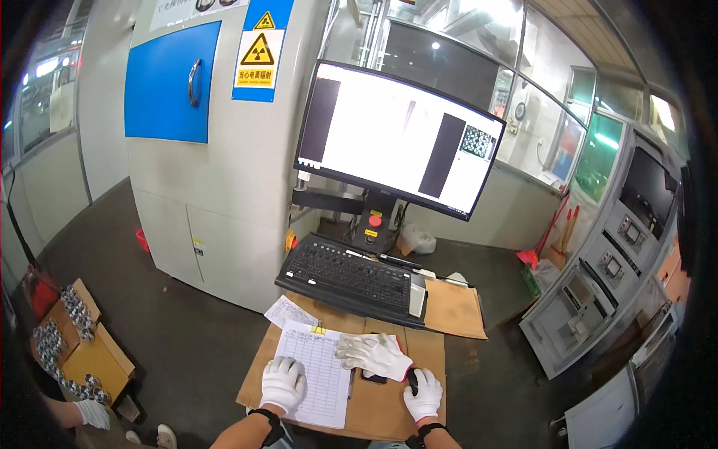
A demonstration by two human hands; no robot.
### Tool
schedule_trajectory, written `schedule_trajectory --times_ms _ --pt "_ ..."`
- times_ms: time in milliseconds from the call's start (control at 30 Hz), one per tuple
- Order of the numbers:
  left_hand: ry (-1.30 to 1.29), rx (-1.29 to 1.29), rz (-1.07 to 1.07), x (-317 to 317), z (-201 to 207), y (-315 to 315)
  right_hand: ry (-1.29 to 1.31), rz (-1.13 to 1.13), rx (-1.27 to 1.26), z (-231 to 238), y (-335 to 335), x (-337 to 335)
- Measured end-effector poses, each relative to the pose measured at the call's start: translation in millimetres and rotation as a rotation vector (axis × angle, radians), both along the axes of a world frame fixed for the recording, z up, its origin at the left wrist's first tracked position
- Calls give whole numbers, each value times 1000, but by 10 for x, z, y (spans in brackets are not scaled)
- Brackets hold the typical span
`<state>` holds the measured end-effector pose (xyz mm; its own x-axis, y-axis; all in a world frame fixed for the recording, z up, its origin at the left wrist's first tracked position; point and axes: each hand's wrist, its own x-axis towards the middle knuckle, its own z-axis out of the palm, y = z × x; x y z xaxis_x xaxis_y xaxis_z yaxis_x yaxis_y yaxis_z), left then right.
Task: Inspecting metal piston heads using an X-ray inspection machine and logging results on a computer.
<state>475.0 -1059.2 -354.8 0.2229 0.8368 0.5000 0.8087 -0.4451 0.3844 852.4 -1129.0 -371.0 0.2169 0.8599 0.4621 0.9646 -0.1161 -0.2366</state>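
My left hand point(283, 383), in a white knit glove, lies on a printed paper form point(318, 378) with its fingers resting on the sheet. A yellow clip point(319, 329) grips the form's top edge. My right hand point(424, 398), gloved the same way, is closed over a black computer mouse point(412, 382). Between my hands lies a loose white work glove point(378, 355), or a pair; I cannot tell which. It partly covers a dark flat object point(374, 377). All this rests on a cardboard-covered tabletop point(378, 423).
Beyond the table are a black keyboard point(348, 271), a lit monitor point(396, 131) and a red button point(375, 221). A grey cabinet point(232, 217) with a blue door point(170, 86) stands left. Boxes of metal parts point(51, 340) and another person's gloved hand point(93, 413) are lower left; grey consoles point(591, 299) stand right.
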Motion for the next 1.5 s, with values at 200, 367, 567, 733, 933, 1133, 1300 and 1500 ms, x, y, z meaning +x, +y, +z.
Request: schedule_trajectory --times_ms 200,367,567,733,933,1133,1300,1500 --pt "31 33 7 8 -78 10 32 7 -13 21 -4 -16" --pt "51 49 3 -1 -80 14 58 -3 -17 73 -12 -37" --pt "83 88 -6 46 -64 50 131 -43 17 -7 11 34" --pt "108 79 -5 19 -156 41 165 -50 -16 83 -14 14" --pt "120 67 -28 11 -118 39 149 -55 -6 93 -59 -2" --pt "105 58 -36 18 -137 60 103 -30 50 86 -21 14" --pt "114 71 -19 29 -105 32 99 -24 69 69 -25 15" --pt "98 124 1 24 -127 43 111 -20 42 69 -35 -6"
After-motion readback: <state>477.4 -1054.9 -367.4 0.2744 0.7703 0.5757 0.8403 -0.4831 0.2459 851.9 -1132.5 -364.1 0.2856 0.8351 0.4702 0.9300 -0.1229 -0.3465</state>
